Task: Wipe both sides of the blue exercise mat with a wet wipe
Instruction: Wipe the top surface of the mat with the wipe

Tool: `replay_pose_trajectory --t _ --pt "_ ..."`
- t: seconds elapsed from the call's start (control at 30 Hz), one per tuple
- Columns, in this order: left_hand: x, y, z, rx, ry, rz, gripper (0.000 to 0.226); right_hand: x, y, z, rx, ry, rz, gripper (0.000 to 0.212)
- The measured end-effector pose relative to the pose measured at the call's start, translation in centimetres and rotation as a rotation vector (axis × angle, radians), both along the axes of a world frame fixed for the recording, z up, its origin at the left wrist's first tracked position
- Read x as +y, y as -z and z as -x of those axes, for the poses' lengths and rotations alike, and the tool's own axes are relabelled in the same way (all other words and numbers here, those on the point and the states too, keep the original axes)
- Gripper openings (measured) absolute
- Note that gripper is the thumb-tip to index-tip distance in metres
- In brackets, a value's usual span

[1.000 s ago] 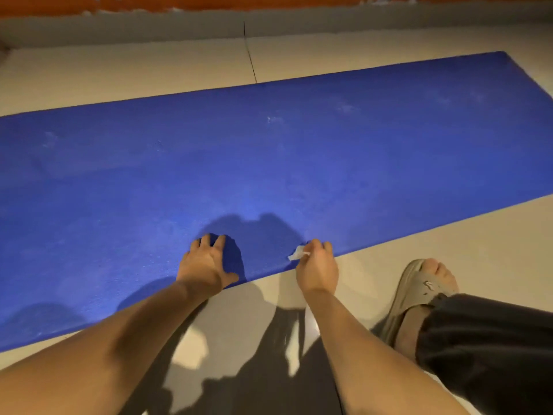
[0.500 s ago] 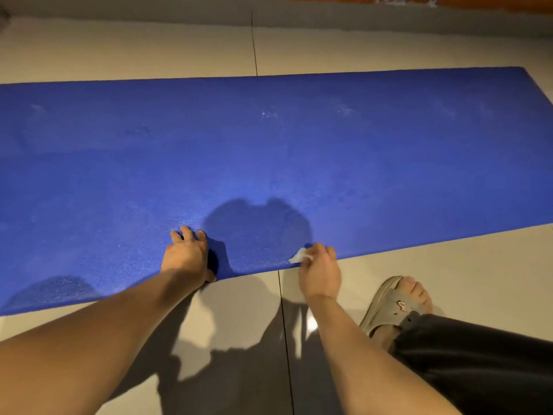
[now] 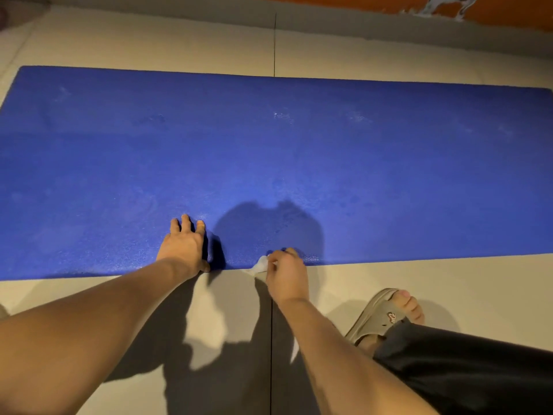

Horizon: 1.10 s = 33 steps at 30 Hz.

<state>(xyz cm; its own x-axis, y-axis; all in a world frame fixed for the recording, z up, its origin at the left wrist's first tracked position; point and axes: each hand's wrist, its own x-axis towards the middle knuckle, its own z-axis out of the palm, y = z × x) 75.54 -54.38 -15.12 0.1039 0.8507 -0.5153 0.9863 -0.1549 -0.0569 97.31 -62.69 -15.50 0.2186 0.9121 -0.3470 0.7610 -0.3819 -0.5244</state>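
Blue exercise mat [image 3: 299,160]: 1, lay flat on the tiled floor [image 3: 419,283], long edge towards me. Left hand [image 3: 185,247]: fingers straight, pressing the near edge; I judged this was to steady or lift it for turning. Right hand [image 3: 287,274]: curled round 1 wet wipe [image 3: 259,266] at that same edge. Sandal [image 3: 377,319] emblem: unreadable. I found no other writing.

The floor [image 3: 389,55] is laid in large, smooth beige tiles, split by a thin dark grout line [image 3: 274,46] that runs straight from the far side toward the camera. Along the far edge a grey skirting band [image 3: 344,23] meets an orange-red wall [image 3: 514,12], whose paint has flaked away in a pale patch [image 3: 443,4] (upper right corner). Warm, strong light throws hard-edged dark shadows [image 3: 173,339] across the near tiles.
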Motion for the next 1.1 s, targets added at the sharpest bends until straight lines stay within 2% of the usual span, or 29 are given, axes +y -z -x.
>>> replay_pose_trajectory --t 0.1,0.17,0.23,0.3,0.37,0.47,0.57,0.6,0.7,0.77,0.83,0.9,1.0,1.1 --pt "-0.1 0.0 -0.1 0.018 -0.005 0.001 0.110 0.4 -0.6 -3.7 -0.072 0.083 0.015 0.023" --pt "-0.1 -0.3 -0.6 0.017 -0.048 -0.009 0.097 0.3 -0.8 -6.0 -0.081 0.176 0.025 0.022" --pt "-0.1 -1.0 -1.7 0.027 -0.095 -0.006 0.081 0.5 -0.9 -6.8 -0.060 0.180 0.048 0.020" --pt "-0.5 -1.6 -3.2 0.025 -0.099 0.006 0.076 0.6 -1.2 -6.3 -0.014 0.164 0.053 0.019" --pt "-1.6 -2.1 -5.2 -0.104 -0.068 -0.045 0.075 0.7 -1.3 -5.9 0.040 0.141 0.043 0.019" --pt "-4.1 -3.0 -9.8 -0.480 -0.085 -0.120 0.051 1.2 -2.1 -7.1 0.121 0.103 0.062 0.037" --pt "-5.4 -3.5 -15.8 -0.592 -0.072 -0.040 0.033 2.6 -3.1 -9.4 0.186 0.017 0.086 0.022" --pt "-5.6 -3.2 -17.6 -0.584 -0.075 -0.021 0.033 3.2 -3.3 -10.4 0.182 0.037 0.071 0.027" --pt "-6.1 -1.8 -21.1 -0.601 -0.335 -0.014 0.022 4.7 -3.7 -14.0 0.053 0.109 0.038 0.034" --pt "-6.4 -0.9 -22.2 -0.595 -0.456 -0.070 0.006 5.7 -3.7 -16.6 -0.141 0.016 0.108 0.035" --pt "-6.7 -0.3 -23.0 -0.600 -0.617 -0.127 0.001 6.2 -3.5 -18.8 -0.318 -0.140 0.264 0.047" --pt "-6.9 -0.5 -23.5 -0.651 -0.859 -0.192 0.008 6.3 -3.2 -20.1 -0.326 -0.259 0.413 0.063" --pt "-6.8 -0.6 -24.3 -0.723 -1.160 -0.301 0.022 7.0 -2.7 -20.6 -0.319 -0.375 0.523 0.086" --pt "-6.4 -0.4 -24.8 -0.713 -1.173 -0.294 0.021 8.2 -2.5 -20.3 -0.368 -0.445 0.616 0.097"
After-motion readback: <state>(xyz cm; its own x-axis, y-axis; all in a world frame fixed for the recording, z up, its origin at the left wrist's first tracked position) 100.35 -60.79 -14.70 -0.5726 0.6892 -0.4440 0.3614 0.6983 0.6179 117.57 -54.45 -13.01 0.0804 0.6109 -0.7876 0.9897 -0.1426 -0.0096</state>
